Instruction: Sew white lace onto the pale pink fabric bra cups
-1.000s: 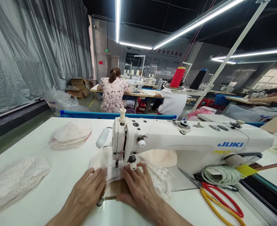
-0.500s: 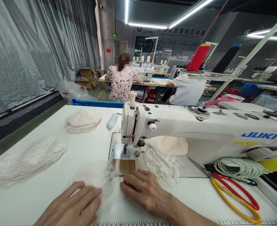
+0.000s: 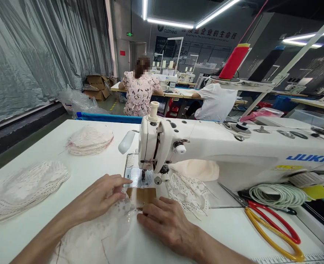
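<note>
A sheer white lace piece (image 3: 96, 238) lies on the table before the sewing machine (image 3: 206, 143), its edge at the brown plate (image 3: 145, 197) below the needle. My left hand (image 3: 103, 196) is at the left of that plate, thumb and bent fingers closed at the lace edge, forefinger stretched toward the metal needle plate (image 3: 133, 178). My right hand (image 3: 170, 223) rests just right of the lace, fingers curled down together at the brown plate's lower edge. Its fingertips are partly hidden, and they seem to pinch the lace edge.
Stacked lace pieces (image 3: 92, 140) and a larger lace pile (image 3: 27, 187) lie on the left. More lace (image 3: 189, 192) sits under the machine arm. Scissors (image 3: 274, 227) and a coiled pale cord (image 3: 280, 196) are at right. Two people sit at machines beyond.
My left hand has moved up and forward from the table's front to the lace edge by the needle plate. The lace now spreads below it. My right hand stays nearly in place.
</note>
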A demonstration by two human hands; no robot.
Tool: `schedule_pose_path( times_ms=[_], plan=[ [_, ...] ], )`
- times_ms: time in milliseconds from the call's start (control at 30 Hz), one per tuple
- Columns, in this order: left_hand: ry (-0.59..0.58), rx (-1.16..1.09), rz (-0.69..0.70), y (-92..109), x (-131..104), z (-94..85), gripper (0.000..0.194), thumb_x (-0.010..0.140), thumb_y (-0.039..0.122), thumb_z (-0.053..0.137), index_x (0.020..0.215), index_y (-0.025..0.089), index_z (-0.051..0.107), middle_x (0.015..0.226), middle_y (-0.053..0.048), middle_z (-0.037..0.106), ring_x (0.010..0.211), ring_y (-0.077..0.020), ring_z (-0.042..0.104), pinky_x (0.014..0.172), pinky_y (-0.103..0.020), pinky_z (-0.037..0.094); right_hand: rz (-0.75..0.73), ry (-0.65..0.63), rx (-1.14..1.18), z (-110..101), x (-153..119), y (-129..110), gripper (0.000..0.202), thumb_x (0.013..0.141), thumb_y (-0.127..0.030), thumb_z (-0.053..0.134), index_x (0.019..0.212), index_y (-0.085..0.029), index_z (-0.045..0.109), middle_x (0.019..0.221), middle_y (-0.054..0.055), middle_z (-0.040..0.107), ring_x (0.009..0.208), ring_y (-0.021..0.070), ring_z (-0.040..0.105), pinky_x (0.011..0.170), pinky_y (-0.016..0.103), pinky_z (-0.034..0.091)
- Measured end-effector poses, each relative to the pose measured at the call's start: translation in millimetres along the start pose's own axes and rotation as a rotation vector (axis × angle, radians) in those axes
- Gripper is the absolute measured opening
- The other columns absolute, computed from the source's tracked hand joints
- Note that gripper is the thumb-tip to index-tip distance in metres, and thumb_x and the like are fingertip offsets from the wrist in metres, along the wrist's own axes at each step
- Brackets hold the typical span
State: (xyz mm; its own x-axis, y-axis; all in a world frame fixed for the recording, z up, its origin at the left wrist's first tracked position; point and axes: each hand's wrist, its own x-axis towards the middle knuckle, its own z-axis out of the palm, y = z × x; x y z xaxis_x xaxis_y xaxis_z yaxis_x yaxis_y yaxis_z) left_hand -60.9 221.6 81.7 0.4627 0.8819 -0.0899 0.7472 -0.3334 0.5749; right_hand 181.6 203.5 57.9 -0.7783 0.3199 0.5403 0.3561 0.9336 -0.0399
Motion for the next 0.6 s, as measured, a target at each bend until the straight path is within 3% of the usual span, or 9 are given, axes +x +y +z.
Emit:
schedule_pose_path(
  times_ms=[400,600],
  plan=[
    [0.073,0.116,0.054,-2,9,18.7,0.027,0.088,0.019,0.044,0.11,0.026,0.059,0.08,0.002,0.057,0.075,-0.0158,0.057,0.069,-0.025,0.042,0.056,-0.055,0.006,8,2,1,0.025,0.094,-0.011,0.036,0.088,-0.016,0.06,0.072,0.002,0.057,0.062,0.0129,0.047,0.053,0.026,0.032],
    [0.093,0.136,0.092,-4,9,19.2,0.029,0.087,0.017,0.043,0.109,0.026,0.06,0.077,0.002,0.056,0.071,-0.0153,0.056,0.067,-0.025,0.041,0.029,-0.035,0.0,6,4,1,0.023,0.093,-0.01,0.039,0.088,-0.015,0.06,0.095,0.003,0.065,0.066,0.0127,0.048,0.055,0.027,0.035]
  ],
)
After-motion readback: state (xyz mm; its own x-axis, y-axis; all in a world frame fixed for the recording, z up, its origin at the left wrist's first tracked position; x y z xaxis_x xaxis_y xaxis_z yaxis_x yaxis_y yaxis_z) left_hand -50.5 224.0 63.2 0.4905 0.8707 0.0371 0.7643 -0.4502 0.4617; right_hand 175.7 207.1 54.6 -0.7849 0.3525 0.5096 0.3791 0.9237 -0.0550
